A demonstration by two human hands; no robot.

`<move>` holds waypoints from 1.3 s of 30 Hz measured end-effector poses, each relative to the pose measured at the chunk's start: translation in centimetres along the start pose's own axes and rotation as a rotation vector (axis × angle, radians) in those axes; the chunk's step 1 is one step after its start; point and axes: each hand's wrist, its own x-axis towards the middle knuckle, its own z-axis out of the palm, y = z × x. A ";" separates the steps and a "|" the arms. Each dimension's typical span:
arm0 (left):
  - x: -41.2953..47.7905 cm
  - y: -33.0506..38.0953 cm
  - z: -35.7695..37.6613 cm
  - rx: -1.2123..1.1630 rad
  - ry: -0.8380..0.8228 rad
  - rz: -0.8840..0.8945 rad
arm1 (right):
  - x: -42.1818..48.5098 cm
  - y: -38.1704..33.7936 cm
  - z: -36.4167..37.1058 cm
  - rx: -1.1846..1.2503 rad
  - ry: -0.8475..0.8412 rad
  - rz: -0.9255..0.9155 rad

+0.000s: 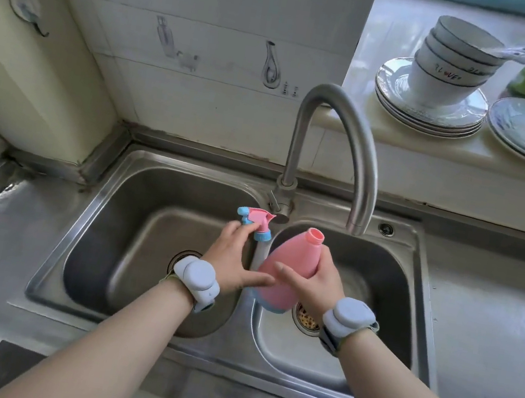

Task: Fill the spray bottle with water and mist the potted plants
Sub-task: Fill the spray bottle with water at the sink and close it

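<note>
- Holding the pink bottle [284, 265] in my right hand [318, 283], I have my fingers wrapped round its waist. It tilts away from me over the right basin of the sink [412, 293].
- My left hand [229, 263] sits just left of that grip and holds the spray head [255, 222] by its neck with curled fingers. My thumb is stretched out toward the bottle.
- The head's dip tube [258, 257] hangs down between my 2 hands, clear of the bottle, so I judge the unscrewing step done.
- The bottle's open mouth is above my right-hand grip, near the tap [364, 181] outlet but a little to its left and lower, not yet under it.
- I see no water falling from the tap, and I cannot tell whether anything is inside the opaque bottle. By my reckoning filling has not begun.
- The tap lever [273, 200] lies beyond my left hand, just past the spray head. Neither hand is free to work it, which I expect to be the next snag.
- Left to do, as I judge it: bring the mouth under the outlet, run the water, and screw the head back on.
- Then I must carry it to the potted plants and mist them. None are in view from here.
</note>
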 end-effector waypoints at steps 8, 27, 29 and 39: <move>3.3 0.0 -2.4 0.213 0.446 -0.102 | -0.1 0.7 -1.6 -0.047 -0.028 0.055; 7.5 2.1 -2.9 0.485 -0.031 -0.096 | -1.4 0.4 -2.6 -0.091 -0.012 0.082; 7.9 2.6 -2.9 0.496 -0.097 -0.079 | -1.8 0.3 -2.8 -0.126 -0.013 0.091; 8.9 3.3 -2.5 0.497 -0.083 -0.032 | -2.9 0.4 -3.3 -0.109 0.038 0.064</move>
